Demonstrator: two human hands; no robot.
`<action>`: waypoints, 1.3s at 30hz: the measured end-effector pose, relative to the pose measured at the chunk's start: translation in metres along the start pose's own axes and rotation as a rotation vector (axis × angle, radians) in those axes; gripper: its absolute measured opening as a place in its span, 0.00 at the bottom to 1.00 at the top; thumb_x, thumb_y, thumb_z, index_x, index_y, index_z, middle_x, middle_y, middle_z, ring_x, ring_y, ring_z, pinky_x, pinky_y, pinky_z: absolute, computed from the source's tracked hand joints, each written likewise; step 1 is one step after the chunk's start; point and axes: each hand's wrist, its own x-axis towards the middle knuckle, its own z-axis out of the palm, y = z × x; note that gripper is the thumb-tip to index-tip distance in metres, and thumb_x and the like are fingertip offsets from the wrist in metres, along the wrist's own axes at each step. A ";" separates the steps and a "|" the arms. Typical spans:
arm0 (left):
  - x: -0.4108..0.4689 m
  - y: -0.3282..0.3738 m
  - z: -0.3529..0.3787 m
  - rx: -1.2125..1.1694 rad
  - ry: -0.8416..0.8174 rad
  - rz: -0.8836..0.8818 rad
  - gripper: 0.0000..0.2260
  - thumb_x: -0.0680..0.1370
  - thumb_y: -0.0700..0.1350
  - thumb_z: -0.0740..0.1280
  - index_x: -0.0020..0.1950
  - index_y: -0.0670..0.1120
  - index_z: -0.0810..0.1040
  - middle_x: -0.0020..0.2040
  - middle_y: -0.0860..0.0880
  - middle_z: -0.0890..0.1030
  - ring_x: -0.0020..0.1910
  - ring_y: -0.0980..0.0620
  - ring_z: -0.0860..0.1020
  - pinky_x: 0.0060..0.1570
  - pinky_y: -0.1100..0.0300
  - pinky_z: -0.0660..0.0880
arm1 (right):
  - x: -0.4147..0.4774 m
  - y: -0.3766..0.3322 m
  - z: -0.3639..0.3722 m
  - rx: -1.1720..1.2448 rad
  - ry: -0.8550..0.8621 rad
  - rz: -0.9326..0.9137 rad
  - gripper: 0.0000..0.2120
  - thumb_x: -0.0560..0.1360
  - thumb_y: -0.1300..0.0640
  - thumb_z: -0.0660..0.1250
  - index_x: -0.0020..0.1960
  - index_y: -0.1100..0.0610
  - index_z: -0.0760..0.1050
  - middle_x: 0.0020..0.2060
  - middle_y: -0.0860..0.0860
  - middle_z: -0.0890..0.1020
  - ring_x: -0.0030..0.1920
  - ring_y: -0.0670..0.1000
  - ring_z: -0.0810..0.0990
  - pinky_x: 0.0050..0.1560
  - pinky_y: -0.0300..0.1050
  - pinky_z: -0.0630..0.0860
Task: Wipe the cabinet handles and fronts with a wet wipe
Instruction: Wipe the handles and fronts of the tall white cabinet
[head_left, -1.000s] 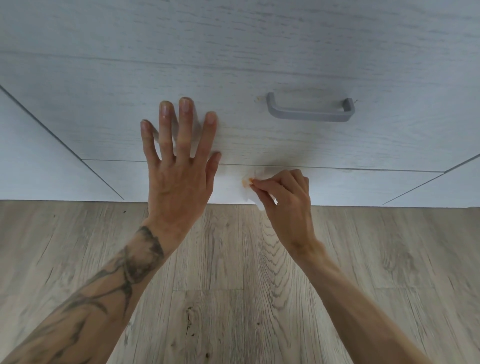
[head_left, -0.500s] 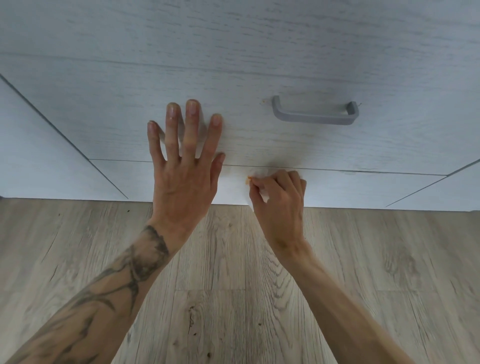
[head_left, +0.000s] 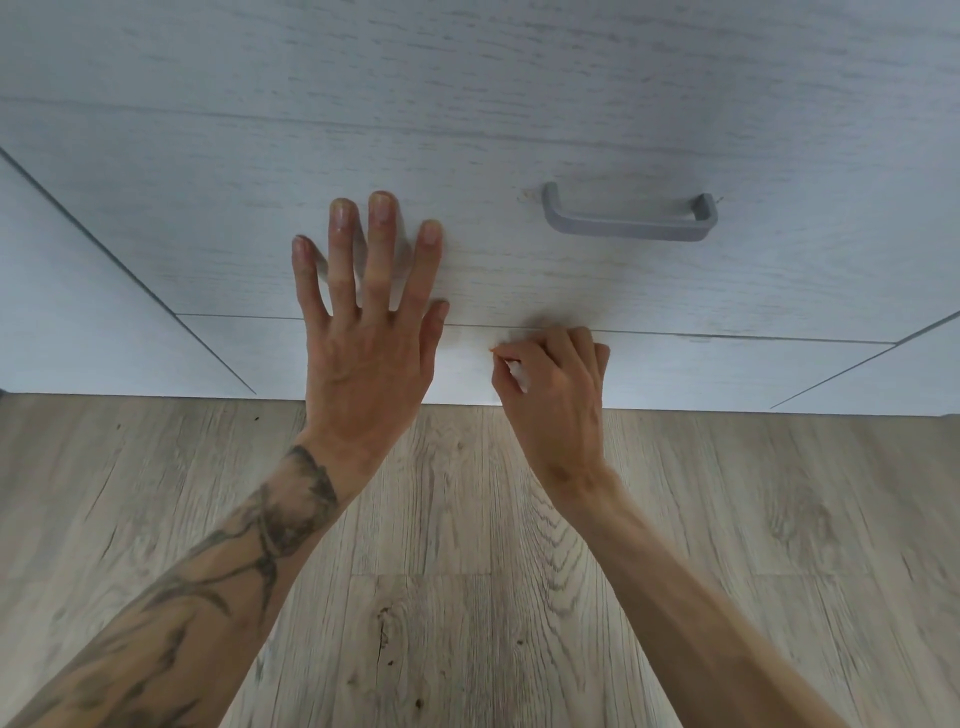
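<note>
Both hands were at the drawer front (head_left: 519, 270): my left hand (head_left: 363, 358) lay flat, fingers (head_left: 382, 244) spread; my right hand (head_left: 553, 395) pinched the wet wipe (head_left: 519, 375) on the seam (head_left: 727, 336), 7 o'clock of the handle (head_left: 628, 222). Front-wiping step; I judged the handle came next.

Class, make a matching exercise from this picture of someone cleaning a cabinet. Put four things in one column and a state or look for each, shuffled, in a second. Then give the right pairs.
Column one
1. left hand
2. right hand
3. handle
4. floor

Column two
A. grey, with nothing touching it
B. wood-grain planks
C. fingers spread, flat on the drawer front
D. curled round the wet wipe, by the seam under the drawer front

Pairs: 1-C, 2-D, 3-A, 4-B
</note>
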 end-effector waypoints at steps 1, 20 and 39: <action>0.000 0.000 0.000 0.000 0.001 0.002 0.36 0.90 0.56 0.58 0.87 0.48 0.37 0.84 0.39 0.43 0.84 0.34 0.47 0.83 0.32 0.50 | -0.003 0.001 -0.003 0.013 0.004 -0.010 0.05 0.72 0.63 0.79 0.43 0.55 0.85 0.40 0.51 0.82 0.46 0.57 0.79 0.48 0.55 0.74; 0.001 0.002 -0.003 0.006 -0.012 -0.003 0.34 0.90 0.55 0.59 0.88 0.46 0.42 0.83 0.36 0.49 0.82 0.30 0.51 0.82 0.30 0.51 | -0.017 0.016 -0.050 0.342 0.025 0.209 0.08 0.80 0.65 0.73 0.57 0.56 0.82 0.50 0.45 0.79 0.47 0.34 0.79 0.49 0.25 0.74; 0.001 0.002 0.002 0.025 0.009 0.011 0.34 0.90 0.55 0.59 0.88 0.45 0.43 0.83 0.36 0.50 0.82 0.30 0.51 0.82 0.30 0.50 | -0.005 0.028 -0.011 0.214 -0.103 -0.077 0.08 0.74 0.64 0.79 0.53 0.58 0.88 0.44 0.50 0.85 0.50 0.55 0.80 0.54 0.42 0.75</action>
